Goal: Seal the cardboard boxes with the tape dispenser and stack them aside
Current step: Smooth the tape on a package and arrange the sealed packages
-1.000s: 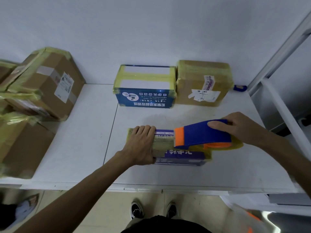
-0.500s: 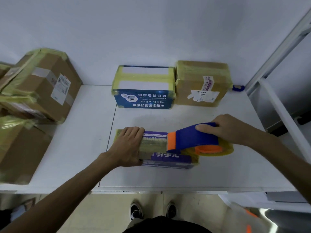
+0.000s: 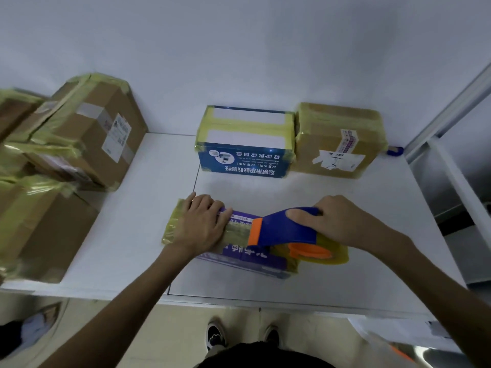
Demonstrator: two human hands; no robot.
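While the left hand [image 3: 200, 224] presses flat with extended fingers on the left end of the purple box [image 3: 255, 258], the right hand [image 3: 342, 221] is wrapped round the handle of the tape dispenser [image 3: 281, 229]. The orange front edge of the dispenser rests on the box top, just beside the left fingers. The box lies near the front edge of the table [image 3: 372, 208].

Likely faults:
1. Box slip. The box looks shallow and light and the table smooth; weak left-hand pressure would probably let the pull drag it.
2. Skewed or wrinkled strip, if the dispenser tilts or drifts off line.
3. Finger contact with the cutter or adhesive, given the small gap.

Materials: the dispenser is rigid plastic, blue with orange trim, carrying 1 tape roll [image 3: 332, 254] of translucent yellowish film. The box is flat, rectangular printed cardboard, glossy under tape. Behind it, 1 blue box [image 3: 244, 160] and 1 brown box [image 3: 337, 144] stand touching, both taped. Stacked brown boxes [image 3: 87, 134] with paper labels occupy the left.
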